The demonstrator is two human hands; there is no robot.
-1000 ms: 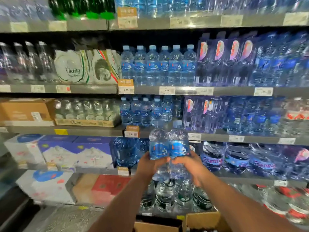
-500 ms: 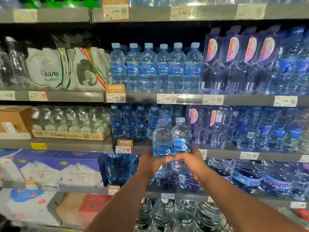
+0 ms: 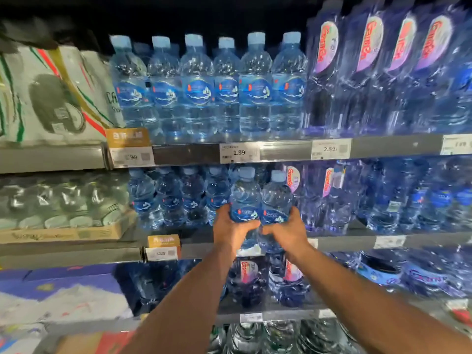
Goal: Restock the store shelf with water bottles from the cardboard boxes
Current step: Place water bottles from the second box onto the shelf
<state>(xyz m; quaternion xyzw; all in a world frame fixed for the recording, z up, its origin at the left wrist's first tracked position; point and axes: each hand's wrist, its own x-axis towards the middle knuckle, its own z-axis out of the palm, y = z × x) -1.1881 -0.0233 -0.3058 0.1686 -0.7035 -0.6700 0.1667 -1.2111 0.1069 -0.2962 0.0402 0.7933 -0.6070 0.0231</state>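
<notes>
I hold two small blue-labelled water bottles upright, side by side, in front of the middle shelf (image 3: 102, 254). My left hand (image 3: 231, 229) grips the left bottle (image 3: 244, 198) low on its body. The right bottle (image 3: 275, 200) is gripped the same way by my right hand (image 3: 287, 232). Both bottles stand level with a row of matching small bottles (image 3: 178, 200) on that shelf, just to their left. The cardboard boxes are out of view.
Larger matching bottles (image 3: 204, 88) fill the shelf above, over a 1.99 price tag (image 3: 239, 152). Tall wrapped packs (image 3: 383, 72) crowd the right side. A cardboard tray of clear bottles (image 3: 63, 215) sits left. Big jugs (image 3: 383, 272) line the lower shelf.
Both hands have lifted the two bottles up and forward, from below the middle shelf's edge to the level of its bottle row. The view has moved closer and higher.
</notes>
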